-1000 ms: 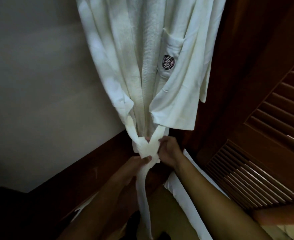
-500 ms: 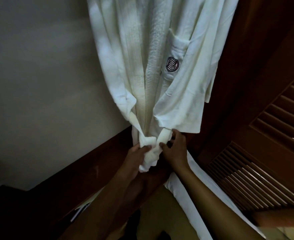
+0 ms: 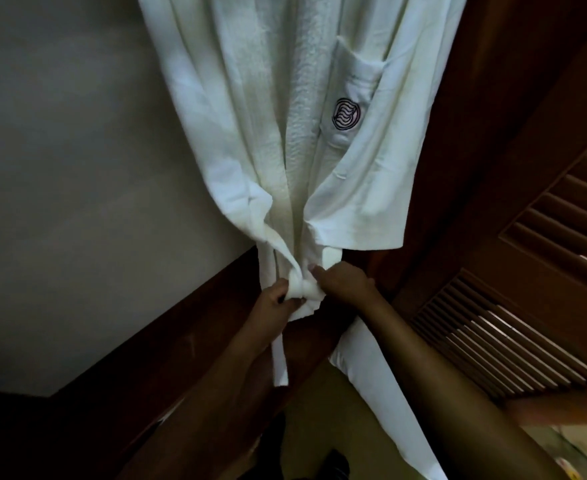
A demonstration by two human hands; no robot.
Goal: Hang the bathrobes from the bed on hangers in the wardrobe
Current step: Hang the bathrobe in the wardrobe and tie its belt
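Belt tail (image 3: 280, 362) dropped; hands (image 3: 276, 296) (image 3: 344, 282) grip knot (image 3: 305, 292) beside louvred door (image 3: 527, 327).

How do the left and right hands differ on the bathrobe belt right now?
The left hand sits lower, fingers curled round the belt knot from the left; the right hand sits higher, pinching it from the right. The loose belt end hangs by the left forearm, not the right. Both hold the same knot.

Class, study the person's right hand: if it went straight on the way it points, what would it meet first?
The belt knot of the bathrobe, which the right hand is touching; just beyond it, probably, the left hand.
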